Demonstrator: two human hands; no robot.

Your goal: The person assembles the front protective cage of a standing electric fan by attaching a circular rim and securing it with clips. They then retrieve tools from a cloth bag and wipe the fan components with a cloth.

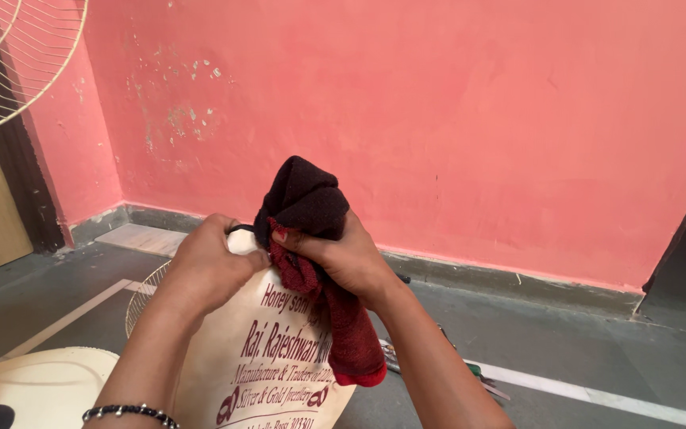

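My right hand (348, 258) squeezes a dark red cloth (317, 238), with my fingers pressed tight around it. The cloth bunches up on top and hangs down near me. My left hand (204, 266) is curled shut on the top of a cream bag (260, 365), just left of the cloth. A wire fan guard (143, 295) lies on the grey floor (565, 342) behind. The pink wall (438, 119) is far.

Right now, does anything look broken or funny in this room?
Yes. The pink wall has chipped, flaking paint at upper left, and a round wire fan guard lies on the floor, off any fan. The left hand holds a cream bag; the right hand grips a dark cloth.
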